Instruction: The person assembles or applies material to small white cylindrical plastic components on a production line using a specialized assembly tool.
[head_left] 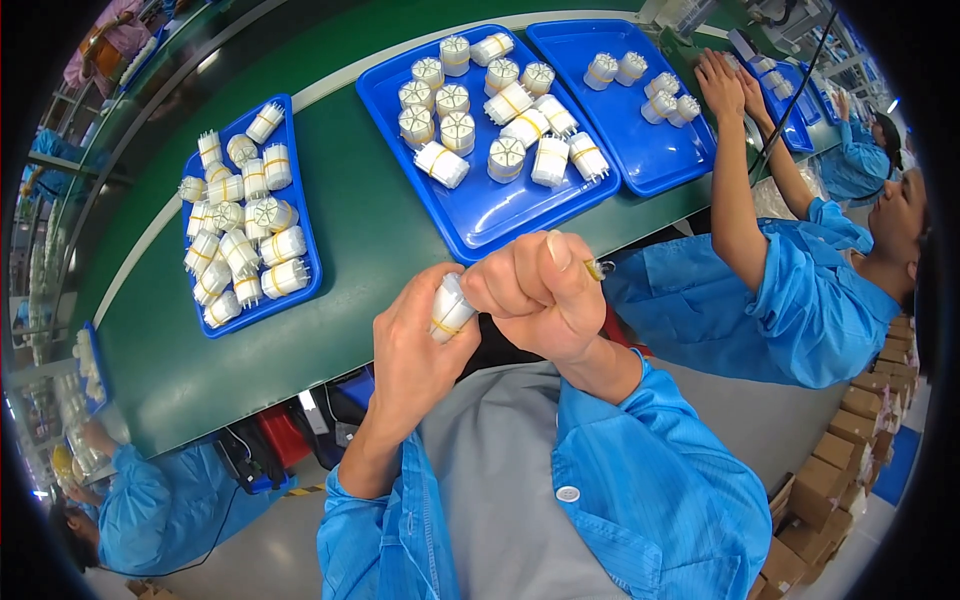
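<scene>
My left hand [415, 335] is wrapped round a white plastic cylinder [452, 312] with a yellow band. The cylinder is tilted, and its lower part is hidden by my fingers. My right hand [540, 292] is a fist pressed close against the cylinder's upper end. From the far side of that fist pokes a yellowish piece with a thin metal end [598, 269]; the rest of it is covered. Both hands are in front of the bench edge, just below the middle blue tray [485, 215], which holds many similar banded cylinders [506, 158], some upright, some lying.
On the green bench [345, 200], a left blue tray [312, 240] is heaped with cylinders. A right blue tray [625, 125] holds several upright ones. A co-worker's arms [738, 180] reach over the bench at right. Another person [170, 500] sits at lower left. Cardboard boxes [815, 490] stand at lower right.
</scene>
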